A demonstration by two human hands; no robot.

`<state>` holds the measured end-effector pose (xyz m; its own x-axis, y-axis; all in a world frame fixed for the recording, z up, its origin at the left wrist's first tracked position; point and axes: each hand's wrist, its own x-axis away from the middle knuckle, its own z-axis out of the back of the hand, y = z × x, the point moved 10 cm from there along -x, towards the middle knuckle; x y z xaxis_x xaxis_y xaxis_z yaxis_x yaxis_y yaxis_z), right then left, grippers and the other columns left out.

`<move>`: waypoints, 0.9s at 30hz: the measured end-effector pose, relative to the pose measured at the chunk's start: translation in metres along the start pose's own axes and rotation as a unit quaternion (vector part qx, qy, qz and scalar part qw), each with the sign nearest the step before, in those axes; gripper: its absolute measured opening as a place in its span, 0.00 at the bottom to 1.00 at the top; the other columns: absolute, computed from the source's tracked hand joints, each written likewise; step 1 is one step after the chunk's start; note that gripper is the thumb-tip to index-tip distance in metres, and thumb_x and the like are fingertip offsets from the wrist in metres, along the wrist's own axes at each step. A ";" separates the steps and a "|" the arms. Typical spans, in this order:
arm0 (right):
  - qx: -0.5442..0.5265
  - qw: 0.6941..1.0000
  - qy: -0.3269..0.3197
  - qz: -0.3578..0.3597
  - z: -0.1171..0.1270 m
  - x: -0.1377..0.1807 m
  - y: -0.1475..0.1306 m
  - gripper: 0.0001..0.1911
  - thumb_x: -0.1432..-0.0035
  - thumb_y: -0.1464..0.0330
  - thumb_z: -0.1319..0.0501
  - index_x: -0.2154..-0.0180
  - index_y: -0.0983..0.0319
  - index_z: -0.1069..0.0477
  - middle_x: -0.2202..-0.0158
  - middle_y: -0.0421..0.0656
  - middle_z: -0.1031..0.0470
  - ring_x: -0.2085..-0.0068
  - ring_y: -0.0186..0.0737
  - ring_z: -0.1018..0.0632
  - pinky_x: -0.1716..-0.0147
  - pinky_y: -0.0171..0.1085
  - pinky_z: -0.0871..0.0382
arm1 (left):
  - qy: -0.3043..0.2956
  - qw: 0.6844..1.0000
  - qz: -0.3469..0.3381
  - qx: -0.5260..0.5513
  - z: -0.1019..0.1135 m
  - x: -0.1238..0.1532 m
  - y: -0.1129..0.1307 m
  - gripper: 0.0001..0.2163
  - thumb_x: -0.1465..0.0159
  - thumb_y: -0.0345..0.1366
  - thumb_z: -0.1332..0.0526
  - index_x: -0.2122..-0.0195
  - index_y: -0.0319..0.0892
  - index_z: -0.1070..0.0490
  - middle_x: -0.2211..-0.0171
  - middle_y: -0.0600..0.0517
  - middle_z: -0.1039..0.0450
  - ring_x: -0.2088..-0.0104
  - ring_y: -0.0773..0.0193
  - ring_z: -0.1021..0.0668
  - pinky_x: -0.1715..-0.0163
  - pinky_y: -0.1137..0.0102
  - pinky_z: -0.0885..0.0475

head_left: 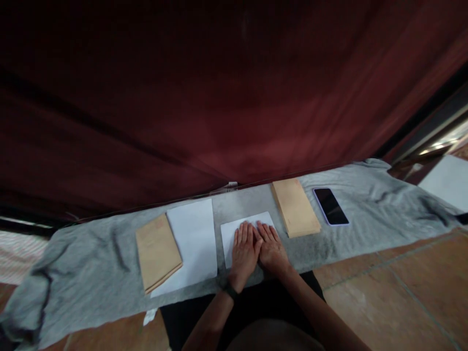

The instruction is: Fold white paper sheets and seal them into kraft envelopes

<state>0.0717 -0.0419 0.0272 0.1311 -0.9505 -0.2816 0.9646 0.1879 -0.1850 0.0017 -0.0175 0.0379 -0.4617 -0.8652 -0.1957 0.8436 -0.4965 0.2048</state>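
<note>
My left hand [244, 252] and my right hand [271, 247] lie flat side by side, fingers stretched out, pressing on a folded white sheet of paper [234, 230] on a grey cloth [91, 253]. A dark band sits on my left wrist. To the left of the sheet lies a larger white paper [193, 239] with a stack of tan envelopes [157, 251] partly on it. Right of my hands lies another stack of tan envelopes [295, 207].
A dark-screened phone [331, 206] rests on the cloth at the right. A dark red curtain [219, 97] hangs right behind the cloth. Brown floor tiles [395, 287] lie in front, and a white sheet [446, 178] shows at the far right.
</note>
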 end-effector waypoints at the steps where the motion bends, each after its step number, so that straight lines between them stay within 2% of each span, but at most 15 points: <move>1: 0.003 1.000 0.000 -0.001 0.000 0.000 0.000 0.31 0.33 0.70 0.48 0.30 0.61 0.45 0.30 0.49 0.43 0.31 0.49 0.39 0.32 0.51 0.49 | -0.004 1.000 0.008 -0.006 -0.005 -0.001 -0.004 0.28 0.27 0.46 0.52 0.32 0.33 0.45 0.31 0.38 0.43 0.29 0.51 0.43 0.33 0.50 0.41; 5: -0.010 1.000 -0.004 -0.008 0.002 0.001 0.001 0.27 0.30 0.67 0.49 0.32 0.60 0.41 0.30 0.48 0.43 0.31 0.50 0.39 0.32 0.51 0.48 | 0.004 0.999 0.040 -0.036 -0.003 0.006 -0.025 0.29 0.27 0.45 0.53 0.30 0.31 0.48 0.30 0.37 0.46 0.28 0.51 0.46 0.31 0.51 0.45; 8: -0.038 0.999 -0.005 -0.033 0.004 -0.005 0.005 0.25 0.28 0.66 0.52 0.34 0.62 0.38 0.32 0.48 0.39 0.32 0.48 0.37 0.32 0.50 0.47 | 0.013 0.995 0.075 -0.058 0.003 0.012 -0.039 0.29 0.27 0.43 0.53 0.30 0.28 0.49 0.30 0.35 0.48 0.28 0.51 0.47 0.31 0.51 0.46; 12: -0.077 0.996 -0.011 -0.031 -0.001 -0.027 -0.002 0.25 0.27 0.66 0.55 0.34 0.66 0.37 0.32 0.49 0.37 0.32 0.44 0.36 0.32 0.48 0.46 | 0.008 0.994 0.075 -0.081 0.003 0.012 -0.040 0.28 0.28 0.39 0.52 0.30 0.29 0.50 0.29 0.34 0.50 0.28 0.49 0.47 0.31 0.49 0.46; 17: -0.064 0.998 -0.015 -0.004 -0.010 -0.045 -0.012 0.25 0.27 0.65 0.53 0.34 0.64 0.38 0.31 0.47 0.41 0.31 0.46 0.38 0.31 0.50 0.50 | 0.000 0.994 0.064 -0.090 0.000 0.011 -0.038 0.27 0.29 0.33 0.53 0.29 0.34 0.49 0.28 0.37 0.51 0.28 0.49 0.47 0.32 0.47 0.46; 27: -0.010 0.997 0.044 -0.062 -0.011 -0.023 0.024 0.31 0.28 0.61 0.50 0.30 0.67 0.47 0.30 0.53 0.43 0.31 0.50 0.39 0.32 0.51 0.49 | 0.042 0.993 0.094 -0.064 0.001 0.011 -0.047 0.28 0.28 0.37 0.51 0.29 0.31 0.50 0.29 0.35 0.51 0.28 0.49 0.47 0.32 0.49 0.45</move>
<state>0.0892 -0.0129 0.0186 -0.0100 -0.9416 -0.3366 0.9675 0.0760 -0.2413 -0.0434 -0.0033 0.0266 -0.2736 -0.9300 -0.2455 0.9428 -0.3099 0.1232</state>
